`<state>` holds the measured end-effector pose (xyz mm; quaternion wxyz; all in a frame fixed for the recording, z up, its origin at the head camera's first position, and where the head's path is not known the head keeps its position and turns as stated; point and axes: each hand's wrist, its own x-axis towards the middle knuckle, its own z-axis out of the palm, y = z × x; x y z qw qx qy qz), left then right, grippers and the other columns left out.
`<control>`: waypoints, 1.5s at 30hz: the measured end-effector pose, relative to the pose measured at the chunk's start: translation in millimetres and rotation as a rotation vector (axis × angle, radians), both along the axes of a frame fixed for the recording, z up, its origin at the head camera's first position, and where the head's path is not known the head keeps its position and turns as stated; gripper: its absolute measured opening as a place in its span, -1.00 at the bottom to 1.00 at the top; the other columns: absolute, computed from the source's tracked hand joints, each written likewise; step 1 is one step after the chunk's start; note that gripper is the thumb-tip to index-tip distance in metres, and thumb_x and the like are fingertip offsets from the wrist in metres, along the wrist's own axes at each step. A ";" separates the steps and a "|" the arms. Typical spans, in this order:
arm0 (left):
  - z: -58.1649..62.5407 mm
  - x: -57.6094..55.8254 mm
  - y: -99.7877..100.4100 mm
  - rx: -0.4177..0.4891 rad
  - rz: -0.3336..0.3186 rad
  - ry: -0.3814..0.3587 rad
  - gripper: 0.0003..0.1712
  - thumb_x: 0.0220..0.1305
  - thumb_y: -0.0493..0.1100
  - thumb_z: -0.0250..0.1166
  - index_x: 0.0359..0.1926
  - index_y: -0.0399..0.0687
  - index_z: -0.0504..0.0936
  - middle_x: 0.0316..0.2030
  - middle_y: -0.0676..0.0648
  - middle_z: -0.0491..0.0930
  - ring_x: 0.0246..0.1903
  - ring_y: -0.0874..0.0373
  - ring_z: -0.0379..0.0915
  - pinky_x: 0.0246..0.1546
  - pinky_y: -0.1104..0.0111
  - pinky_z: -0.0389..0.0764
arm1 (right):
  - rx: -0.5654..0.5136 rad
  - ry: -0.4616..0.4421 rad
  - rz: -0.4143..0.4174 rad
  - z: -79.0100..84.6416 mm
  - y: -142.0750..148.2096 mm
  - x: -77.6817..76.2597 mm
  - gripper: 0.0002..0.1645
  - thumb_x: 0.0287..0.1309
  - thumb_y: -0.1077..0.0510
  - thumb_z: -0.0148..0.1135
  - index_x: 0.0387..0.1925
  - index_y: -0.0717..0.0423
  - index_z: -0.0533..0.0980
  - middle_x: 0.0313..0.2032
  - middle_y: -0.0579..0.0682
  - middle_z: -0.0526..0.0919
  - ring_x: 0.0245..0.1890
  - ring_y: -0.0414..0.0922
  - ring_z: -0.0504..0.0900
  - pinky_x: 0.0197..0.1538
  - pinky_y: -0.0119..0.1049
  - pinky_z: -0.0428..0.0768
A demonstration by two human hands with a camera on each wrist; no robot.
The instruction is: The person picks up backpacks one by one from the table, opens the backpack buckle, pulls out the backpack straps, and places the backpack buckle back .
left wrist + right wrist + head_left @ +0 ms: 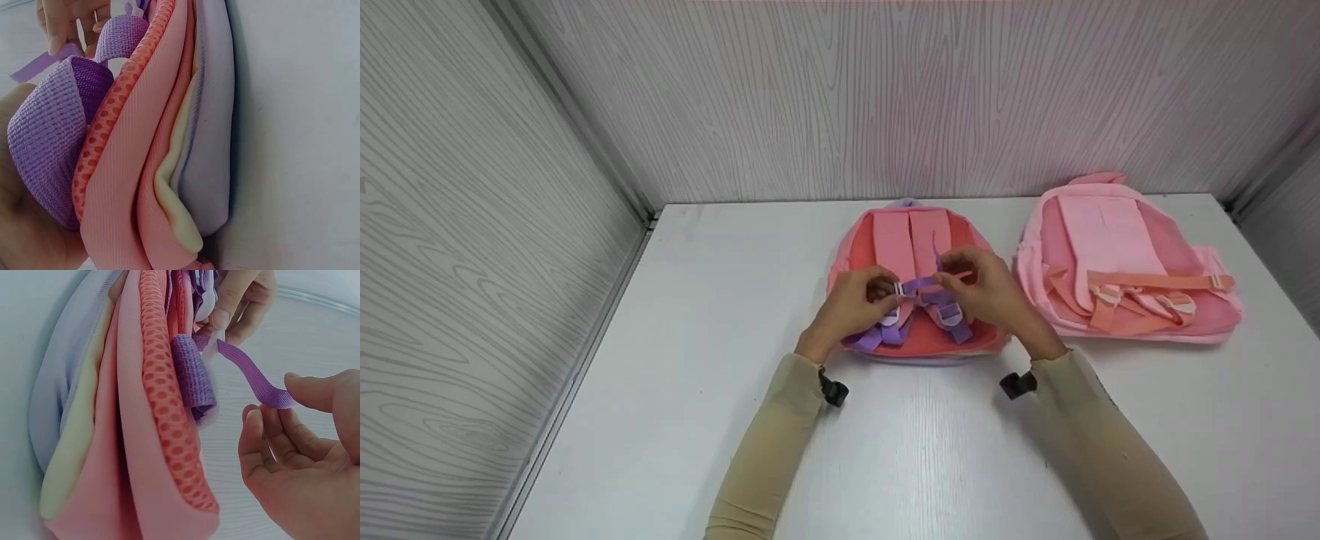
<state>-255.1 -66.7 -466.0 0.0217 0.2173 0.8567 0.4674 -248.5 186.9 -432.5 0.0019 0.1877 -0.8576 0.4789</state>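
Observation:
A coral-pink child's backpack (892, 234) lies on the table with its strap side up. My left hand (849, 301) pinches a small white plastic buckle (211, 347) over the middle of the bag. Through this buckle runs a narrow purple webbing strap (252, 376). To the right, my right hand (988, 291) pinches the strap between thumb and fingers, and its loose end sticks up past them. Below both hands, wider purple straps (956, 331) with white adjusters (950, 313) hang over the bag's lower half. One looped purple strap (48, 135) bulges beside my left palm.
A second, paler pink backpack (1110, 232) with orange straps (1166, 281) lies just right of my right hand. Both bags rest on a white table (720, 315). Wood-grain panels (840, 97) rise behind it and at the sides. Each wrist wears a small black camera (834, 391).

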 end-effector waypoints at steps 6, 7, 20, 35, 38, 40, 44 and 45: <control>0.7 -0.8 0.7 0.006 -0.007 0.011 -0.75 0.44 -0.17 0.45 0.06 -0.14 0.72 -0.13 -0.05 0.78 -0.20 0.20 0.67 -0.09 0.35 0.71 | -0.087 -0.059 0.009 -1.0 7.9 -0.9 -0.61 0.49 0.14 0.33 0.15 0.36 0.56 0.07 0.23 0.68 0.08 0.08 0.68 0.11 -0.45 0.62; 0.7 -0.8 0.6 0.006 -0.006 0.012 -0.75 0.43 -0.17 0.45 0.06 -0.14 0.72 -0.13 -0.05 0.78 -0.20 0.20 0.67 -0.09 0.35 0.71 | -0.100 -0.063 0.012 -1.6 9.4 -1.1 -0.60 0.49 0.14 0.33 0.15 0.35 0.55 0.08 0.24 0.68 0.08 0.08 0.67 0.09 -0.50 0.61; 0.7 1.8 0.6 -0.021 0.006 0.018 -0.74 0.43 -0.16 0.45 0.08 -0.10 0.72 -0.12 -0.04 0.76 -0.17 0.19 0.65 -0.05 0.35 0.70 | -0.180 -0.254 -0.074 -0.5 29.0 -0.3 -0.45 0.51 -0.02 0.30 0.29 0.28 0.50 0.09 0.21 0.62 0.02 0.13 0.65 0.03 -0.27 0.76; 0.0 1.6 1.3 -0.042 0.034 0.027 -0.71 0.43 -0.10 0.46 0.10 -0.02 0.74 -0.13 0.01 0.71 -0.19 0.18 0.54 -0.10 0.37 0.63 | -0.138 -0.215 -0.181 2.9 55.5 9.0 -0.56 0.59 0.01 0.19 0.20 0.28 0.60 -0.06 0.20 0.66 -0.17 -0.10 0.63 -0.11 -0.41 0.70; 0.4 1.3 1.9 -0.042 0.032 0.040 -0.70 0.43 -0.09 0.47 0.11 -0.03 0.75 -0.13 0.01 0.71 -0.19 0.18 0.54 -0.10 0.37 0.63 | -0.141 -0.230 -0.211 1.3 58.7 9.7 -0.57 0.61 0.02 0.16 0.21 0.27 0.61 -0.09 0.16 0.67 -0.21 -0.11 0.62 -0.12 -0.41 0.69; 0.5 1.4 2.2 -0.046 0.030 0.046 -0.70 0.42 -0.08 0.47 0.11 -0.03 0.75 -0.13 0.01 0.71 -0.19 0.18 0.53 -0.11 0.37 0.63 | -0.133 -0.235 -0.228 0.0 60.2 10.2 -0.57 0.61 0.03 0.16 0.21 0.29 0.61 -0.10 0.16 0.68 -0.22 -0.11 0.63 -0.12 -0.41 0.70; 0.8 2.4 2.1 -0.058 0.037 0.053 -0.69 0.41 -0.08 0.48 0.11 -0.03 0.77 -0.13 0.01 0.70 -0.19 0.18 0.52 -0.12 0.37 0.62 | -0.081 -0.245 -0.264 -2.7 61.7 9.8 -0.59 0.59 0.03 0.20 0.19 0.26 0.61 -0.10 0.17 0.70 -0.25 -0.12 0.66 -0.13 -0.42 0.71; 0.8 2.7 2.1 -0.062 0.040 0.055 -0.69 0.41 -0.08 0.48 0.11 -0.04 0.77 -0.13 0.01 0.70 -0.19 0.18 0.52 -0.13 0.36 0.62 | -0.073 -0.251 -0.269 -3.3 61.7 9.6 -0.59 0.59 0.03 0.20 0.19 0.26 0.61 -0.10 0.18 0.71 -0.26 -0.12 0.66 -0.14 -0.42 0.72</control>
